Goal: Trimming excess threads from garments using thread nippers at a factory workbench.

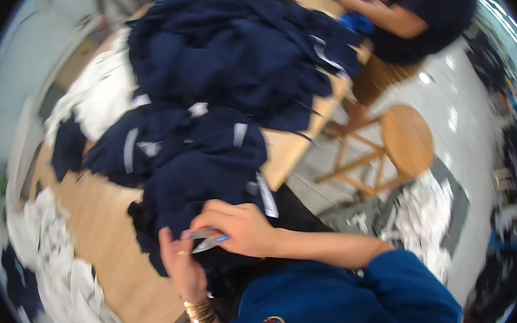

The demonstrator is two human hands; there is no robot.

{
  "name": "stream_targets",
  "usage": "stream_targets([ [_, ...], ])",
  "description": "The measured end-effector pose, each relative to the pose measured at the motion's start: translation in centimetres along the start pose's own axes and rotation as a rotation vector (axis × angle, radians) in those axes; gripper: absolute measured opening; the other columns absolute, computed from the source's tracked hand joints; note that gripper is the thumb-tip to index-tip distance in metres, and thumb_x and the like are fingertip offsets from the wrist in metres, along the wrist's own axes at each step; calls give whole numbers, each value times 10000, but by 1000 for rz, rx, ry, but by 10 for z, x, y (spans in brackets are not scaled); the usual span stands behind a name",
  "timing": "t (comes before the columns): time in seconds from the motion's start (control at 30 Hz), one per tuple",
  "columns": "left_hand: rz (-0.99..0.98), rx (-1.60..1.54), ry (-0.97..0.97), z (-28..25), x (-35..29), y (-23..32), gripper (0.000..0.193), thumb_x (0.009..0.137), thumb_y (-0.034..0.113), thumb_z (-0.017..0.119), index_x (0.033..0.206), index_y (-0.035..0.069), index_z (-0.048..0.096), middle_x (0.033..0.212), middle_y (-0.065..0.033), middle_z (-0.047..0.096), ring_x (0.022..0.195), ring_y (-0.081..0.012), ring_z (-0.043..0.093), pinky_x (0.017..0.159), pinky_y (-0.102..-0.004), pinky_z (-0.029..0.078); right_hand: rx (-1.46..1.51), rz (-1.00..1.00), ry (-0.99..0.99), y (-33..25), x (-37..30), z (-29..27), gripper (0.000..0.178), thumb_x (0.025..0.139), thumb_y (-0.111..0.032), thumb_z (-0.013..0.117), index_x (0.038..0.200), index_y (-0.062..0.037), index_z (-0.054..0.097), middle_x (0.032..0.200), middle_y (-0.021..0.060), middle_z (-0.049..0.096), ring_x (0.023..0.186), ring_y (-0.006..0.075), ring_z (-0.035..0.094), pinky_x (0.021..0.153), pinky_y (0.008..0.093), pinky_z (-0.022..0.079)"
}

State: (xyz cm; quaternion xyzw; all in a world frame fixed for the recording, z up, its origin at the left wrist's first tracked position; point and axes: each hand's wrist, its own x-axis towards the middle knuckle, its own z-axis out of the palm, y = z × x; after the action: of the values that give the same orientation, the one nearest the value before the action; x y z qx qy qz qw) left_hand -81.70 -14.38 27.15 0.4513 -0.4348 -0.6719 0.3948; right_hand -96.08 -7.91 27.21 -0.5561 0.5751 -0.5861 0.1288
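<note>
My right hand is closed around a small pair of metal snips with a bit of blue by the fingers. Their pale blades point toward my left hand, which is close beside them. My left fingers are blurred and appear to pinch the near part of a navy garment; the exact grip is partly hidden. That garment lies bunched on the table in front of me, with white labels or strips showing on it. A gold bracelet is on my left wrist.
A large navy garment heap covers the far side of the wooden table. White cloth lies along the left. A co-worker handles blue material at far right. On the floor are a wooden stool and a white cloth pile.
</note>
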Motion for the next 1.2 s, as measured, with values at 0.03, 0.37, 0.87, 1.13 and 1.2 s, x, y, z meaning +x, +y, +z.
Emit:
stream_targets([
  [0.03, -24, 4, -85, -6, 4, -6, 306, 856, -5, 600, 1116, 29, 443, 971, -30, 586, 898, -101, 558, 799, -236, 448, -12, 47, -34, -1, -1, -5, 313, 691, 35, 641, 968, -111, 655, 824, 43, 581, 652, 192, 615, 546, 278, 489],
  [0.37, 57, -145, -222, 13, -4, 11, 534, 829, -80, 585, 1267, 71, 319, 1045, -132, 619, 972, -165, 607, 860, -289, 481, -6, -17, -134, -3, 9, -4, 263, 704, 52, 712, 933, -75, 691, 778, 55, 573, 662, 167, 578, 568, 249, 452],
  [0.87, 28, -325, -288, 0, -4, 41, 725, 839, -65, 591, 1425, 104, 199, 1179, -154, 569, 1025, -176, 586, 901, -307, 471, 233, 240, -63, -28, 24, -34, 197, 923, -73, 519, 738, -7, 523, 697, 46, 535, 593, 89, 463, 552, 207, 354],
  [1.13, 50, -263, -317, 1, -2, 42, 749, 809, -85, 608, 1424, 59, 205, 1194, -149, 545, 972, -134, 596, 870, -260, 473, -34, 185, -77, -35, 25, -26, 169, 733, 40, 716, 850, -61, 648, 630, -4, 454, 550, 93, 387, 508, 222, 331],
  [1.2, 53, -252, -310, 0, -2, 39, 760, 800, -92, 616, 1423, 56, 207, 1211, -146, 535, 983, -138, 595, 877, -265, 474, -55, 165, -92, -35, 24, -25, 171, 732, 35, 720, 853, -64, 651, 630, -5, 460, 545, 87, 385, 499, 221, 324],
])
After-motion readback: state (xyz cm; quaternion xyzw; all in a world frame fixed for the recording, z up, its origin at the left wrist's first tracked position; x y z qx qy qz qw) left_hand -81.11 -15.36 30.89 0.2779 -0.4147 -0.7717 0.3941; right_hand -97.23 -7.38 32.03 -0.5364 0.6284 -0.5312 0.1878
